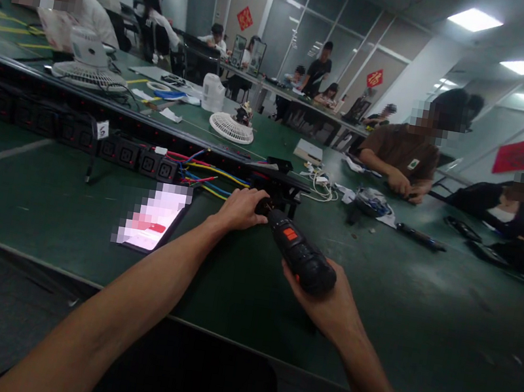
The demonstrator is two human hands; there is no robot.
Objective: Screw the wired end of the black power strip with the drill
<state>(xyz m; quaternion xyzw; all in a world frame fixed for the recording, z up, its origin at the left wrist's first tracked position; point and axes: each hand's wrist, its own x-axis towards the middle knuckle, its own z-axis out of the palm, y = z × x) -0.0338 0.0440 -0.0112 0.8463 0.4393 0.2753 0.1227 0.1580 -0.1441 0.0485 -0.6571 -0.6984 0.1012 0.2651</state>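
My right hand (pixel 325 299) grips a black electric screwdriver (pixel 300 255) with an orange switch, its tip pointing up-left. My left hand (pixel 240 209) is closed at the screwdriver's tip, its fingers pinched on a small part I cannot make out. Both sit at the end of a long black power strip (pixel 138 160) lying across the green workbench (pixel 420 327). Coloured wires (pixel 210 178) in red, blue and yellow spill from the strip's open end toward a black block (pixel 283 189).
A phone (pixel 153 218) with a lit screen lies left of my left arm. Two white fans (pixel 231 128) stand beyond the strip. Across the bench people sit working, with white cables (pixel 320 185), a dark tool (pixel 419 237) and small parts.
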